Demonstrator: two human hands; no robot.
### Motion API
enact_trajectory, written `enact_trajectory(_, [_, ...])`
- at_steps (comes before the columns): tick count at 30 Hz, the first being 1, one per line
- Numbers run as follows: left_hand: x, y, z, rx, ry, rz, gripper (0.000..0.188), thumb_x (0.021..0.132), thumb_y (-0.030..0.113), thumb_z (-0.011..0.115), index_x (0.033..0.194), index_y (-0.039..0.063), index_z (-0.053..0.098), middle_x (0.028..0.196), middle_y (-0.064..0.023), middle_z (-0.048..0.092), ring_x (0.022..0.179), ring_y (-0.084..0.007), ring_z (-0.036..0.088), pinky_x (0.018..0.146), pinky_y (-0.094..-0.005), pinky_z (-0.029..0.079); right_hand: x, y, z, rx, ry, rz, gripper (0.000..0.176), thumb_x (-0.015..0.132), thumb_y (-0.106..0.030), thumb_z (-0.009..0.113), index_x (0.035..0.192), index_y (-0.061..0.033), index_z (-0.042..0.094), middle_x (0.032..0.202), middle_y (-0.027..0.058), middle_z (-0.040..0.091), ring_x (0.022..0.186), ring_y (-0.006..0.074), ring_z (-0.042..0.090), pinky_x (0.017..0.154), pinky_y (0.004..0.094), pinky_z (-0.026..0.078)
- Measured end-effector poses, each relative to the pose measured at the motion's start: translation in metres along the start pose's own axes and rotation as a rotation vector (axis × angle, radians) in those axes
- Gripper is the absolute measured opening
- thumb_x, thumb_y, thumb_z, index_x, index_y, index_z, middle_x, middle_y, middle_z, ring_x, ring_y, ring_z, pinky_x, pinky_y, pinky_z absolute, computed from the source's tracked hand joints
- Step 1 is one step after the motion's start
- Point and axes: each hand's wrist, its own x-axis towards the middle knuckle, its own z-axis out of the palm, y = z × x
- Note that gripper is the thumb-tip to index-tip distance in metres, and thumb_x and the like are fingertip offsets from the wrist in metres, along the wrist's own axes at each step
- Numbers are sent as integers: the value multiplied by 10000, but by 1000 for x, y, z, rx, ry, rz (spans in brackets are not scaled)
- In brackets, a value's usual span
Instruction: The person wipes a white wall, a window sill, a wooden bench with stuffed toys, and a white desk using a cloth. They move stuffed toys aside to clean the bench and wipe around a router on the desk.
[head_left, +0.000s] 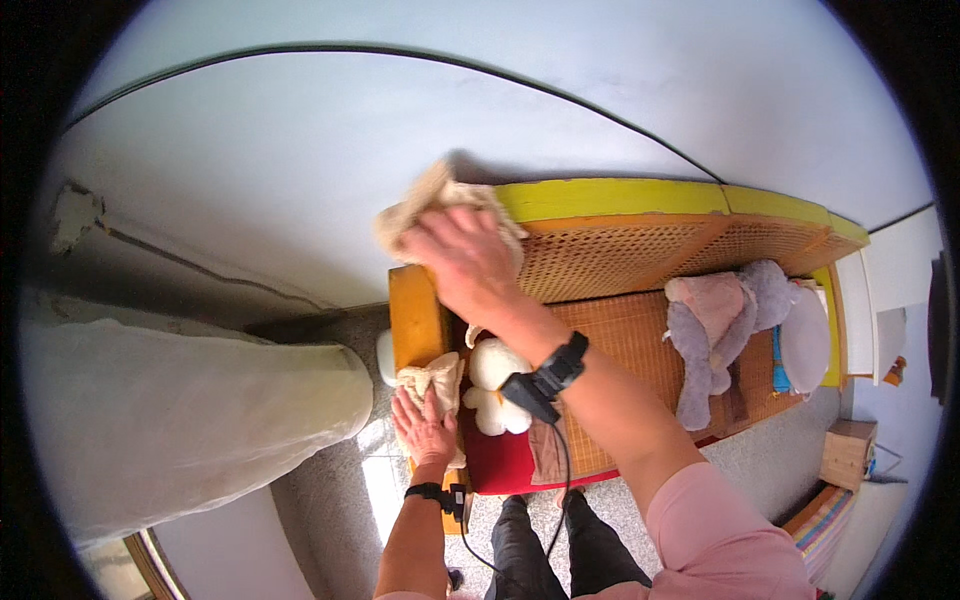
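My right hand (465, 251) lies on a beige cloth (435, 199), which is bunched over the left end of the yellow-topped backrest (615, 199) of a wooden seat with woven panels. Lower down, my left hand (426, 427) rests on a second beige cloth (433, 382) on the wooden armrest (414, 315). The fingers of my left hand are spread, and the ones on my right are slightly blurred. Between my forearms, a white plush toy (495, 375) sits on the seat, partly hidden by the device strapped to my right wrist.
A grey plush toy (694, 352) in pink lies on the bamboo seat mat (615, 330), near a pale oval cushion (806, 341). A white curtain (202, 420) hangs at the left. Cables from both wrist straps run down past my legs. A wooden box (847, 454) stands at the right.
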Motion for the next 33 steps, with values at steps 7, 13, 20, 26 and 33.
enact_trajectory(7, [-2, -2, 2, -11, 62, 36, 689, 870, 398, 638, 1500, 227, 420, 1658, -226, 108, 1518, -443, 115, 1220, -568, 127, -90, 152, -105, -480, 46, 187, 269, 860, -66, 587, 1113, -94, 672, 1116, 72, 642, 1094, 300, 551, 999, 493, 385])
enact_trajectory(13, [-2, -1, 4, 15, 123, 55, 705, 843, 359, 657, 1499, 251, 421, 1641, -227, 158, 1504, -449, 159, 1213, -565, 162, -124, 235, -195, -651, 125, 283, 353, 855, -24, 528, 1185, -52, 650, 1201, 132, 640, 1137, 368, 558, 988, 487, 415])
enact_trajectory(20, [-2, 2, 2, 34, 150, 71, 718, 843, 340, 661, 1512, 254, 415, 1617, -239, 195, 1481, -463, 195, 1193, -570, 215, -270, 237, -185, -391, 119, 588, 379, 818, 14, 522, 1172, -5, 653, 1181, 187, 659, 1142, 383, 590, 1010, 437, 457])
enact_trajectory(26, [-2, 1, 7, 41, 162, 93, 710, 881, 286, 629, 1543, 241, 375, 1626, -229, 179, 1478, -455, 208, 1191, -566, 215, -455, 286, -41, -306, -14, 795, 488, 850, 39, 573, 1332, -38, 582, 1334, 193, 599, 1222, 386, 551, 1035, 399, 450])
enact_trajectory(33, [0, 0, 13, 55, 180, 110, 709, 853, 324, 621, 1522, 210, 417, 1609, -246, 205, 1464, -484, 220, 1190, -578, 218, -461, 192, 115, -313, -508, 884, 575, 1007, -407, 519, 1538, -223, 399, 1655, 95, 236, 1526, 315, 186, 1175, 646, 135])
